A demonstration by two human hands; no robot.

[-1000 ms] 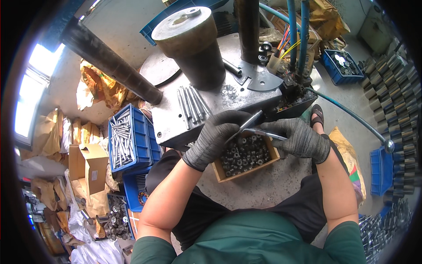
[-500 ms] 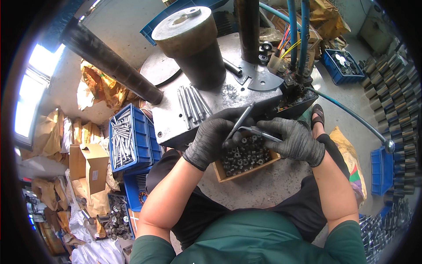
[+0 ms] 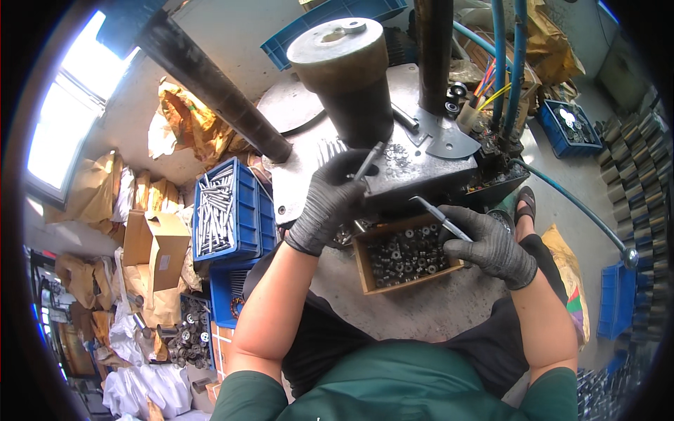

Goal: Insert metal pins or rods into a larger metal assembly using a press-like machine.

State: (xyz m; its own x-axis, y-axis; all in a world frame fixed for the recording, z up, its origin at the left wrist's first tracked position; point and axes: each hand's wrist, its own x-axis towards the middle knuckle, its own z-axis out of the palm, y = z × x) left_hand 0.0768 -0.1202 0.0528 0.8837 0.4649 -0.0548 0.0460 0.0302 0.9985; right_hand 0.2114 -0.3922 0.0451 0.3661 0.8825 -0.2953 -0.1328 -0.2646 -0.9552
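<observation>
My left hand, in a dark grey glove, is closed around a slim metal rod that points up and away over the edge of the steel machine plate. Several similar rods lie on the plate just behind it, partly covered by the hand. My gloved right hand grips slender bent-tip tweezers, their tip angled up to the left. Below and between both hands is a wooden box of small dark ring-shaped metal parts. The right fingers overlap its right edge.
A thick metal cylinder and dark columns rise from the machine. On the left, a blue crate holds many rods beside an open cardboard box. A blue hose arcs across the right; stacked metal tubes stand beyond.
My hands have moved apart: the left went up with the rod toward the plate, the right moved down and right with the tweezers. The tweezers' tip no longer meets the rod. The view shifted.
</observation>
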